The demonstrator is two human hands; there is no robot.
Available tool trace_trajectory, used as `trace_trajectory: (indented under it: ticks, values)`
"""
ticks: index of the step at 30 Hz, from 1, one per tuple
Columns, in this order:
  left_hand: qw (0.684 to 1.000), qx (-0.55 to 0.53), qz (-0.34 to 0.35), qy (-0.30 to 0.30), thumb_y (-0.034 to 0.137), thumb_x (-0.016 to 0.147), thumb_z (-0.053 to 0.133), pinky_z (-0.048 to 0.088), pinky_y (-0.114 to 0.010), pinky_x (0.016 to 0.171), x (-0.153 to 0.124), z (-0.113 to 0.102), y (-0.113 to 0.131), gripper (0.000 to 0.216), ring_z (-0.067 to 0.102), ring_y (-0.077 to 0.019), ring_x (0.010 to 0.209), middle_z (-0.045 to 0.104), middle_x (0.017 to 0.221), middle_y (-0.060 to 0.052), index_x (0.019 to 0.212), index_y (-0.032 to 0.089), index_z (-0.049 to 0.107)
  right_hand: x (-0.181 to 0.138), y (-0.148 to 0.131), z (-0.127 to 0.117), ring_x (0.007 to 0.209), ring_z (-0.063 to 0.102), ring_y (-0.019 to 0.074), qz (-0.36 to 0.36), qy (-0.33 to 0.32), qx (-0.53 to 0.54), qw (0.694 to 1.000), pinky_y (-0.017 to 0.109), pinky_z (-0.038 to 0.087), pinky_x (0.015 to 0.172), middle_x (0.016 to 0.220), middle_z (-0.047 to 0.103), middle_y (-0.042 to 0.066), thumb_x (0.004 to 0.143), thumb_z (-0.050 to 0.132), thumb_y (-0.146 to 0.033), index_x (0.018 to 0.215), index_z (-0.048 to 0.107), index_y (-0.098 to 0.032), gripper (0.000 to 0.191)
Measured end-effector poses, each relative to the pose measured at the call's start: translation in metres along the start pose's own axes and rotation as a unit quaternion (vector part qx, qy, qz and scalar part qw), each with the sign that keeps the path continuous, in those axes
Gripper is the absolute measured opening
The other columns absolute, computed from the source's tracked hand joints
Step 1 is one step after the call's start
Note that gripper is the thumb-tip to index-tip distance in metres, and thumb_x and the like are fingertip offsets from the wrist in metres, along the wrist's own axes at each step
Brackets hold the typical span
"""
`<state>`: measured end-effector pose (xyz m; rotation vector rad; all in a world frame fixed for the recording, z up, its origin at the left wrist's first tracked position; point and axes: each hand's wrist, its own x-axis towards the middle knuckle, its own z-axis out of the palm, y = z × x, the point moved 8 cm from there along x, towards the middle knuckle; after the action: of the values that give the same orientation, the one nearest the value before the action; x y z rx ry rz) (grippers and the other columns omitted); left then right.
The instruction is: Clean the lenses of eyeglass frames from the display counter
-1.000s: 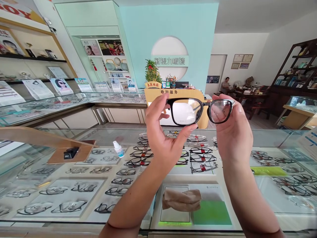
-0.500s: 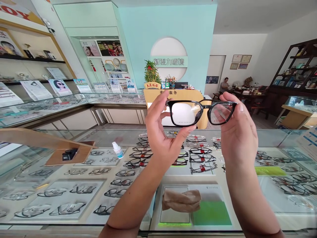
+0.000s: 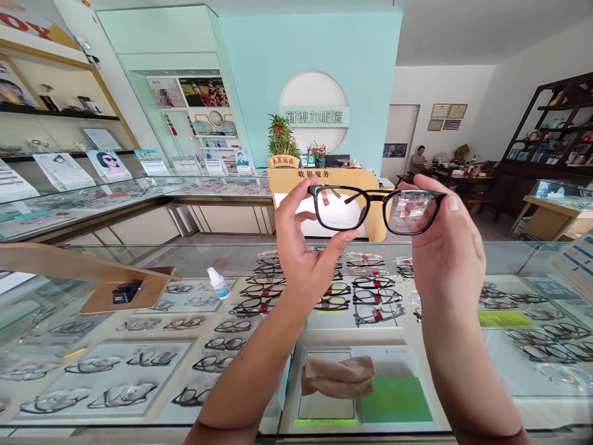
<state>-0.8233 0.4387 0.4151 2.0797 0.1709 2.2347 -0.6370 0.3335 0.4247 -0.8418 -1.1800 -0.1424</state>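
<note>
A pair of black-framed eyeglasses [image 3: 377, 196] is held up in front of me, above the glass counter. My left hand [image 3: 308, 247] grips its left side, with the thumb under the left lens and the fingers at the frame's outer corner. At the other end my right hand [image 3: 447, 247] pinches the outer corner by the right lens, thumb in front. Faint print shows on both lenses, and the temples point away from me. Below the hands, a crumpled brown cleaning cloth [image 3: 339, 376] lies on the counter.
Rows of eyeglasses [image 3: 377, 296] lie in the glass counter [image 3: 231, 426]. A small white bottle [image 3: 217, 283] stands left of my hands, near a wooden stand [image 3: 125, 296]. Farther off are a reception desk [image 3: 375, 216] and a seated person [image 3: 418, 159].
The eyeglasses have tilted slightly, the left lens a little higher, and a bright reflection now covers the right lens. Both hands keep their hold. The view has shifted slightly.
</note>
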Motion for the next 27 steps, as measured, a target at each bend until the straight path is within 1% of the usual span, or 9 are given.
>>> trace_trajectory:
  ticks: [2, 4, 7, 11, 15, 18, 20, 24, 27]
  values:
    - [1.000, -0.009, 0.005, -0.002, 0.071, 0.095, 0.075, 0.060, -0.045, 0.103, 0.000, 0.000, 0.001, 0.085, 0.057, -0.0382, 0.148, 0.054, 0.159, -0.015, 0.164, 0.036, 0.040, 0.000, 0.000, 0.001, 0.143, 0.068, 0.0344, 0.015, 0.002, 0.063, 0.998, 0.057, 0.063, 0.114, 0.139, 0.077, 0.007, 0.113, 0.047, -0.061, 0.140, 0.074, -0.032, 0.048]
    - [1.000, -0.014, 0.004, -0.011, 0.071, 0.096, 0.075, 0.059, -0.046, 0.104, 0.000, 0.002, 0.001, 0.085, 0.059, -0.0377, 0.146, 0.055, 0.158, -0.015, 0.165, 0.036, 0.038, 0.001, 0.002, 0.002, 0.142, 0.069, 0.0331, 0.036, 0.003, 0.131, 0.991, 0.054, 0.062, 0.116, 0.133, 0.080, 0.006, 0.112, 0.052, -0.057, 0.133, 0.078, -0.031, 0.042]
    - [1.000, -0.016, -0.002, -0.022, 0.070, 0.096, 0.075, 0.059, -0.048, 0.106, 0.000, 0.003, 0.001, 0.086, 0.060, -0.0374, 0.145, 0.056, 0.158, -0.015, 0.165, 0.037, 0.037, 0.002, 0.004, 0.004, 0.143, 0.069, 0.0323, 0.061, -0.002, 0.185, 0.981, 0.052, 0.062, 0.117, 0.129, 0.082, 0.005, 0.111, 0.057, -0.054, 0.128, 0.079, -0.031, 0.037]
    - [0.999, -0.026, -0.014, -0.028, 0.068, 0.096, 0.077, 0.058, -0.049, 0.109, -0.001, 0.004, 0.001, 0.084, 0.059, -0.0372, 0.146, 0.055, 0.159, -0.014, 0.164, 0.038, 0.039, 0.003, 0.011, 0.003, 0.144, 0.068, 0.0326, 0.082, -0.015, 0.192, 0.978, 0.053, 0.061, 0.118, 0.130, 0.082, 0.005, 0.111, 0.057, -0.054, 0.128, 0.078, -0.033, 0.034]
    - [0.999, -0.041, -0.023, -0.020, 0.062, 0.094, 0.082, 0.057, -0.047, 0.108, -0.001, 0.005, 0.003, 0.080, 0.059, -0.0362, 0.147, 0.058, 0.156, -0.013, 0.160, 0.035, 0.046, 0.006, 0.017, 0.000, 0.144, 0.068, 0.0319, 0.079, -0.022, 0.196, 0.977, 0.055, 0.058, 0.122, 0.126, 0.083, 0.005, 0.111, 0.058, -0.052, 0.123, 0.076, -0.033, 0.030]
    - [0.996, -0.085, -0.029, -0.009, 0.058, 0.092, 0.086, 0.057, -0.046, 0.110, 0.000, 0.005, 0.002, 0.078, 0.059, -0.0353, 0.146, 0.060, 0.153, -0.012, 0.157, 0.034, 0.049, 0.007, 0.018, -0.002, 0.143, 0.069, 0.0313, 0.065, -0.018, 0.190, 0.979, 0.056, 0.056, 0.123, 0.123, 0.083, 0.005, 0.111, 0.058, -0.048, 0.117, 0.076, -0.032, 0.025]
    - [0.992, -0.125, -0.036, 0.000, 0.059, 0.090, 0.088, 0.057, -0.046, 0.111, 0.001, 0.005, 0.000, 0.079, 0.060, -0.0349, 0.146, 0.059, 0.152, -0.012, 0.156, 0.035, 0.051, 0.007, 0.017, -0.002, 0.139, 0.071, 0.0307, 0.052, -0.018, 0.183, 0.982, 0.055, 0.056, 0.122, 0.125, 0.082, 0.005, 0.112, 0.057, -0.046, 0.116, 0.076, -0.031, 0.024]
    - [0.976, -0.201, -0.081, -0.014, 0.058, 0.086, 0.092, 0.060, -0.045, 0.109, 0.001, 0.007, -0.004, 0.080, 0.066, -0.0331, 0.139, 0.063, 0.147, -0.010, 0.152, 0.037, 0.053, 0.007, 0.016, -0.003, 0.134, 0.073, 0.0299, 0.021, -0.025, 0.135, 0.990, 0.051, 0.060, 0.116, 0.134, 0.078, 0.006, 0.113, 0.054, -0.049, 0.118, 0.076, -0.031, 0.029]
    - [0.960, -0.251, -0.124, -0.023, 0.054, 0.087, 0.093, 0.062, -0.044, 0.106, 0.000, 0.009, -0.004, 0.074, 0.074, -0.0305, 0.126, 0.069, 0.138, -0.009, 0.149, 0.038, 0.055, 0.008, 0.021, -0.002, 0.129, 0.074, 0.0295, 0.040, -0.036, 0.134, 0.989, 0.050, 0.062, 0.113, 0.127, 0.079, 0.006, 0.112, 0.055, -0.051, 0.113, 0.075, -0.030, 0.028]
